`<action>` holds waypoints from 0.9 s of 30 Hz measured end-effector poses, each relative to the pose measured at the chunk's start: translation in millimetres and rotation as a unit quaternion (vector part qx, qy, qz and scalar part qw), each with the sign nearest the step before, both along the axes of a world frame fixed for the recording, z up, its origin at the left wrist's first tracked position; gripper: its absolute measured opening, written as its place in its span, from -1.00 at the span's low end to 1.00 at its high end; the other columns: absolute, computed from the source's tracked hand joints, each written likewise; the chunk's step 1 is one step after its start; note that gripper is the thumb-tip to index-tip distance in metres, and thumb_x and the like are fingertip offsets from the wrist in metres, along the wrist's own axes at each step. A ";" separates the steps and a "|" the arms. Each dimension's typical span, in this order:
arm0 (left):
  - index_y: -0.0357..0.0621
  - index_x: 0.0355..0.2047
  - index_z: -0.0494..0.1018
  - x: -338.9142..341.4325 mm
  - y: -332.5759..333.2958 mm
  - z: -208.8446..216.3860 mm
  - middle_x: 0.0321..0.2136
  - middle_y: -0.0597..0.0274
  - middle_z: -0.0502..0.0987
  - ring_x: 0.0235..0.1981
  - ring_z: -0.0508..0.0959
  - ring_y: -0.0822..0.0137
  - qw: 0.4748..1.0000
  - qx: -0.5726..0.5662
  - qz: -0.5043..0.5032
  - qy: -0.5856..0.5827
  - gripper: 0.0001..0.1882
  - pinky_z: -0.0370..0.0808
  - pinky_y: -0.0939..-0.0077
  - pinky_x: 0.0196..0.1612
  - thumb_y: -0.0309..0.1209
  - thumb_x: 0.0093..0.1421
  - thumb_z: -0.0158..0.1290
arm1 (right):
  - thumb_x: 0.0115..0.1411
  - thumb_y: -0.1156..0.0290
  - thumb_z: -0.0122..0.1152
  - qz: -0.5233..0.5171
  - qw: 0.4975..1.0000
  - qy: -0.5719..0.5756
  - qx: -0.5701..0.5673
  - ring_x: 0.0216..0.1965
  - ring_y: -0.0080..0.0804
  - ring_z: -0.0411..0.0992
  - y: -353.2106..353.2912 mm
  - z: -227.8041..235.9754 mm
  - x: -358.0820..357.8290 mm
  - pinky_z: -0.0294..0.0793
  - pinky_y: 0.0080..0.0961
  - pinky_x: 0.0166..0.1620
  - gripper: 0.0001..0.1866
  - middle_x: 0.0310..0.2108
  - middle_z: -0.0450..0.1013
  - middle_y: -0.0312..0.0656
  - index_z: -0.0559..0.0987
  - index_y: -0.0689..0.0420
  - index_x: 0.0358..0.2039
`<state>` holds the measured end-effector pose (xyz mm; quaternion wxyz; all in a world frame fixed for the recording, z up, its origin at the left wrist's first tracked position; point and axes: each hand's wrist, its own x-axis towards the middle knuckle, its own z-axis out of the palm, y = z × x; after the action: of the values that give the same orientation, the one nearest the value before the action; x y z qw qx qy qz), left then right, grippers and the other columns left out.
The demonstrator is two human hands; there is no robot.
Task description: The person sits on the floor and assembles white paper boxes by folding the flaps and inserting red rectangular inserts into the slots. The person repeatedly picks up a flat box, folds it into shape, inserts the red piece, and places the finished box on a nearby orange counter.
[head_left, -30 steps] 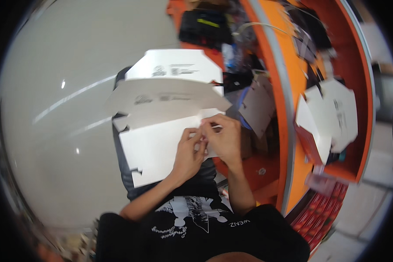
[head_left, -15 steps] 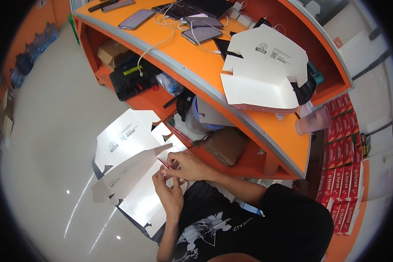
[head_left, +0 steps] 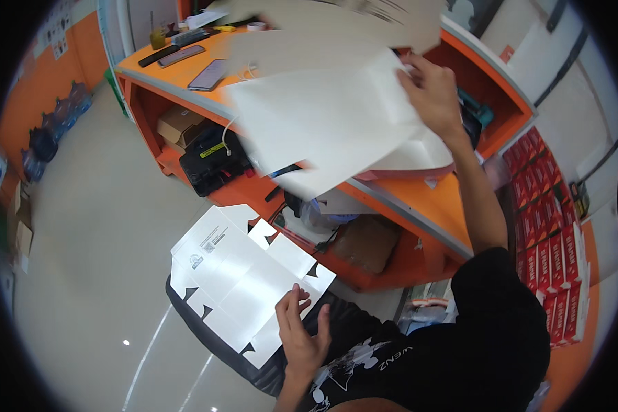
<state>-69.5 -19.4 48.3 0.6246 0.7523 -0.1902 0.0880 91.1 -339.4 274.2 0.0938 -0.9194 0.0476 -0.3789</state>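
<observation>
My right hand (head_left: 432, 93) is raised over the counter and pinches the edge of an unfolded white cardboard box blank (head_left: 322, 123), blurred by motion. Beneath it on the counter lies another white box blank (head_left: 419, 156) with a reddish outer side, mostly hidden. Across my lap rests a flat white box blank (head_left: 247, 275), its notched flaps spread and small print on one panel. My left hand (head_left: 302, 336) hovers at this blank's near edge, fingers apart and holding nothing.
The orange counter (head_left: 432, 213) carries phones (head_left: 208, 74) on its left. Its lower shelf holds a black tool case (head_left: 212, 161) and a brown carton (head_left: 182, 126). Red boxes (head_left: 559, 254) are stacked at right. Water bottles (head_left: 61, 113) line the far left wall.
Both hands were together on cardboard at my lap. My right hand has since carried one blank up and right over the counter; my left hand has opened and stayed low.
</observation>
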 end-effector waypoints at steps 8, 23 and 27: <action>-0.26 0.28 0.35 9.4 5.6 -2.1 0.01 -0.07 0.46 -0.06 0.61 0.13 0.997 -0.008 -0.039 0.059 -0.38 0.68 0.28 -0.07 -0.65 0.22 0.23 | 0.23 0.46 0.28 -0.118 0.971 0.188 -0.084 -0.27 -0.07 0.60 -148.4 -72.2 -73.6 0.54 -0.19 -0.15 -0.75 -0.30 0.58 0.15 0.63 0.30 -0.12; -0.29 0.20 0.43 20.1 -4.5 -1.4 -0.05 -0.06 0.51 -0.11 0.63 0.12 0.995 0.014 -0.069 0.077 -0.48 0.65 0.29 -0.08 -0.59 0.23 0.25 | 0.05 0.23 0.35 -0.271 0.883 0.375 -0.076 -0.04 0.24 0.57 -158.3 -87.1 -72.2 0.59 -0.05 0.04 -0.49 -0.03 0.53 0.36 0.62 0.44 -0.14; -0.29 0.19 0.43 23.9 -6.4 2.4 -0.08 -0.05 0.53 -0.10 0.62 0.13 0.993 0.023 -0.081 0.077 -0.48 0.66 0.30 -0.08 -0.63 0.21 0.23 | 0.03 0.16 0.36 -0.270 0.884 0.371 -0.085 -0.08 0.27 0.58 -159.2 -86.7 -72.6 0.59 -0.06 0.03 -0.46 -0.11 0.57 0.33 0.63 0.42 -0.15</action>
<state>-45.6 -25.8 50.7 0.6253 0.7530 -0.2033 -0.0253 18.5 -498.6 187.6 -0.1156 -0.9487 0.2933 -0.0233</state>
